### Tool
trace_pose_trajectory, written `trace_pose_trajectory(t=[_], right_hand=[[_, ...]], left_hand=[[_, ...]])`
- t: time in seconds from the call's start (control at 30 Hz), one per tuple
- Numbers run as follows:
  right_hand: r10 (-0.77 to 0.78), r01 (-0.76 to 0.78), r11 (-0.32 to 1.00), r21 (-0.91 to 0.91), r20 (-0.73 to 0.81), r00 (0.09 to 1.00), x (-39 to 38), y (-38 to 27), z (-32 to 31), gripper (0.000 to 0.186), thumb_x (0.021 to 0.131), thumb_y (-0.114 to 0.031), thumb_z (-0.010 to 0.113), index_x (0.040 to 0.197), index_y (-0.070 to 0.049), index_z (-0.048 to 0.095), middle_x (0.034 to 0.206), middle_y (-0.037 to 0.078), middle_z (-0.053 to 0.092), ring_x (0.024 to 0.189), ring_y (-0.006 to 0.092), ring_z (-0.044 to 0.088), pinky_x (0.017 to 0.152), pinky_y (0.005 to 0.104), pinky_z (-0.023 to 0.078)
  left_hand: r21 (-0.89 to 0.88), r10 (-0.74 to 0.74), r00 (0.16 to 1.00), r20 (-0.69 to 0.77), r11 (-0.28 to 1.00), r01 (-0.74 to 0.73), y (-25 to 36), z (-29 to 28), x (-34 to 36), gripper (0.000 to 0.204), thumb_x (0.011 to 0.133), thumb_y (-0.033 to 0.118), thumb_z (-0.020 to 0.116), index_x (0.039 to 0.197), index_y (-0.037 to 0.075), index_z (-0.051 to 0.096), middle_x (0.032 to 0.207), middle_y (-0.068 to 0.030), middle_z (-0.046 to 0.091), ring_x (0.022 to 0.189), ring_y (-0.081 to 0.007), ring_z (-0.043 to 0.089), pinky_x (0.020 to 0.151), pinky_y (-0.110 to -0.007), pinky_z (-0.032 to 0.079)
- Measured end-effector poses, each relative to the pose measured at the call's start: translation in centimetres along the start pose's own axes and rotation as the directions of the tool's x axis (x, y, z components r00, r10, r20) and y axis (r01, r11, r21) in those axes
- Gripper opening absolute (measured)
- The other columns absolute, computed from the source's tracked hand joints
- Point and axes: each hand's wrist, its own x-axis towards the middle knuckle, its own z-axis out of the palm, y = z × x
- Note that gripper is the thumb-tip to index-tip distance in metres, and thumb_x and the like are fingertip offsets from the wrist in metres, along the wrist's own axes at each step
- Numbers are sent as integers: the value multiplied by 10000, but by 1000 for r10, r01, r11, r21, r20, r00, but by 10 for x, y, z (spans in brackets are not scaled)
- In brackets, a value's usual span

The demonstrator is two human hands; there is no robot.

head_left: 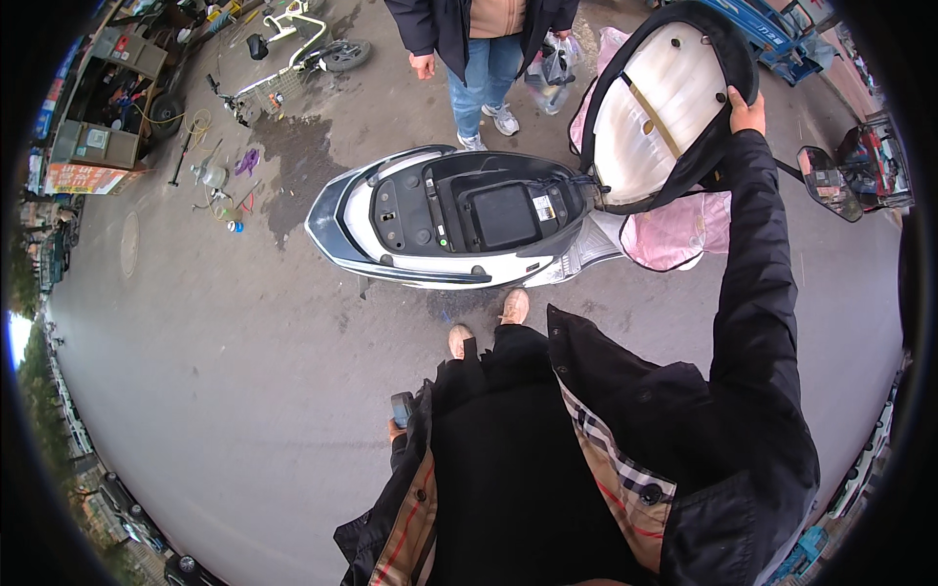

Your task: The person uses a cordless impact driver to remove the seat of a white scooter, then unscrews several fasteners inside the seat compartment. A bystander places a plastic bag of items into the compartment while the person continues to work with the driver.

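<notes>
Right hand [746, 110] grips the rim of the scooter seat [664, 98], fingers curled over its edge — holding it tipped up so the under-seat compartment [489, 210] lies exposed. Left hand [397, 426], well back from the scooter [440, 220] at the hip, is closed around a small dark device [402, 406]. Another person's legs [484, 83] stand just beyond the scooter.

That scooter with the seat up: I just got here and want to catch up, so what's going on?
The person's right hand holds the raised seat of a white electric scooter by its rim, exposing the dark under-seat compartment. Their left hand hangs at their side with a grip on a small dark device, probably a phone. Another person stands on the scooter's far side, carrying plastic bags.
</notes>
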Motion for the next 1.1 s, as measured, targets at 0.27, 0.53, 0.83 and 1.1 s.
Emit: trace_pose_trajectory(t=[0.27, 0.53, 0.83, 1.1], right_hand=[[-26, 26, 999, 19, -18, 1000, -10, -5, -9, 558, 885, -340, 773, 1316, -13, 636, 1212, 217, 716, 1164, 351, 678, 1013, 381, 486], [-22, 22, 1000, 1, -41, 999, -16, -7, -13, 523, 879, -309, 777, 1286, -3, 655, 1183, 222, 727, 1133, 360, 690, 995, 383, 495], [-11, 13, 998, 66, -26, 1000, -14, 3, -7, 590, 898, -306, 769, 1355, 12, 573, 1213, 244, 703, 1163, 378, 672, 1016, 393, 483], [39, -35, 996, 77, -52, 998, -20, 2, -4, 598, 911, -294, 754, 1384, -6, 531, 1207, 251, 700, 1159, 384, 672, 1019, 394, 477]], left_hand=[[175, 71, 997, 36, 982, -76, -16, -10, -2, 584, 754, 361, 865, 1237, 128, 635, 1022, -155, 720, 952, -271, 675, 838, -415, 525], [129, 155, 987, 28, 979, -157, -30, -23, 6, 589, 750, 356, 871, 1231, 113, 631, 1010, -146, 715, 939, -257, 662, 834, -406, 524], [130, 232, 973, 2, 965, -230, -3, -29, 13, 595, 746, 349, 876, 1225, 98, 627, 997, -137, 709, 924, -241, 647, 830, -396, 523], [197, 257, 966, -20, 948, -248, 37, -30, 9, 584, 742, 333, 882, 1205, 87, 625, 974, -128, 703, 902, -230, 634, 826, -387, 525]])
